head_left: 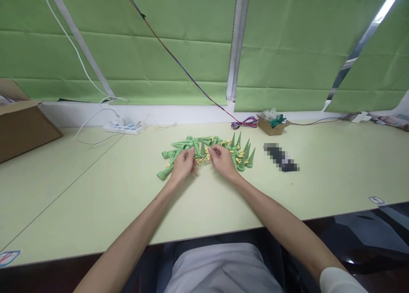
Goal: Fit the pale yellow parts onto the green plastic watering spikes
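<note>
Many green plastic spikes [251, 158] and small yellow pieces lie in a wide pile on the pale table. My left hand [184, 164] is at the near left part of the pile, its fingers closed together beside a green spike [203, 149]; what they hold is too small to make out. Just right of it, my right hand [221, 159] pinches with thumb and index finger near some yellow pieces [206, 156], and its content is hidden too. A small gap separates the two hands. At the pile's right side several spikes stand point up.
A small cardboard box [272, 128] with clear and green items sits behind right, beside a bundled cable [244, 122]. A blurred dark object [281, 157] lies to the right. At the left are a power strip [124, 127] and a large cardboard box [28, 129].
</note>
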`<state>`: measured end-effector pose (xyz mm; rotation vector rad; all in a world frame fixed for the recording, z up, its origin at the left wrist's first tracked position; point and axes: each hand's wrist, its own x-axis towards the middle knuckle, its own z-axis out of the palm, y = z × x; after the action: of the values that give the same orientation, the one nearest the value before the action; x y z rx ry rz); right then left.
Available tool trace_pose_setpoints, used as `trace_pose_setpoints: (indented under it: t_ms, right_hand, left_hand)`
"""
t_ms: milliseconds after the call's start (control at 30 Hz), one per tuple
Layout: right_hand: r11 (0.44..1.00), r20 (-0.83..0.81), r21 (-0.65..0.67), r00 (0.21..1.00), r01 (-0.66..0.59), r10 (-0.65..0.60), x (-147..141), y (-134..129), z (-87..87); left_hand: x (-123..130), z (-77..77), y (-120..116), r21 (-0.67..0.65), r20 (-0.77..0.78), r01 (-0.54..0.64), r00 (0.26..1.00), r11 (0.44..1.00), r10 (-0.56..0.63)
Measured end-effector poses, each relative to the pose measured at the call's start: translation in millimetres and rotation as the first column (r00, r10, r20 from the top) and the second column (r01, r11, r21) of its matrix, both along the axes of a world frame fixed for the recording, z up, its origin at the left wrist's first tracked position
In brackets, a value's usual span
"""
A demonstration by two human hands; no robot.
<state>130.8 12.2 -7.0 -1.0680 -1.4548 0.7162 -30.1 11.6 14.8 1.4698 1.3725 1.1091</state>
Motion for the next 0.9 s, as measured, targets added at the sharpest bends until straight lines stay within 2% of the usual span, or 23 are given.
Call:
trace_pose_setpoints:
  t_ms: [100, 233, 467, 600, 733, 900]
  right_hand:
    - [0.999, 0.048, 0.037, 0.999, 0.012, -0.014, 0.6, -1.6, 1.5]
    - [0.998, 0.076, 0.053, 0.997, -0.021, 0.017, -0.1, -3.8, 3.4]
    - [0.998, 0.037, 0.040, 0.998, -0.047, 0.045, -0.7, -4.9, 3.7]
    - [0.999, 0.052, 0.050, 0.999, -0.021, 0.018, 0.6, -2.6, 2.6]
    - [0.995, 0.094, 0.092, 0.994, 0.042, -0.051, 1.6, -0.4, 2.2]
    - [0.996, 0.098, 0.087, 0.995, 0.015, -0.023, 0.4, 0.8, 1.5]
  left_hand:
    - [-0.5, 4.8, -1.7, -0.177, 0.112, 0.119, 0.989, 0.977, -0.100]
    - [2.8, 5.1, -4.3, -0.268, 0.217, 0.250, 0.957, 0.930, -0.195]
    - [3.0, 5.1, -4.6, -0.265, 0.287, 0.304, 0.931, 0.915, -0.227]
    - [2.4, 5.0, -5.8, -0.244, 0.281, 0.361, 0.914, 0.900, -0.291]
    - [3.6, 4.5, -7.9, -0.211, 0.220, 0.387, 0.914, 0.898, -0.342]
    - [3.7, 1.7, -7.7, -0.137, 0.085, 0.319, 0.947, 0.938, -0.310]
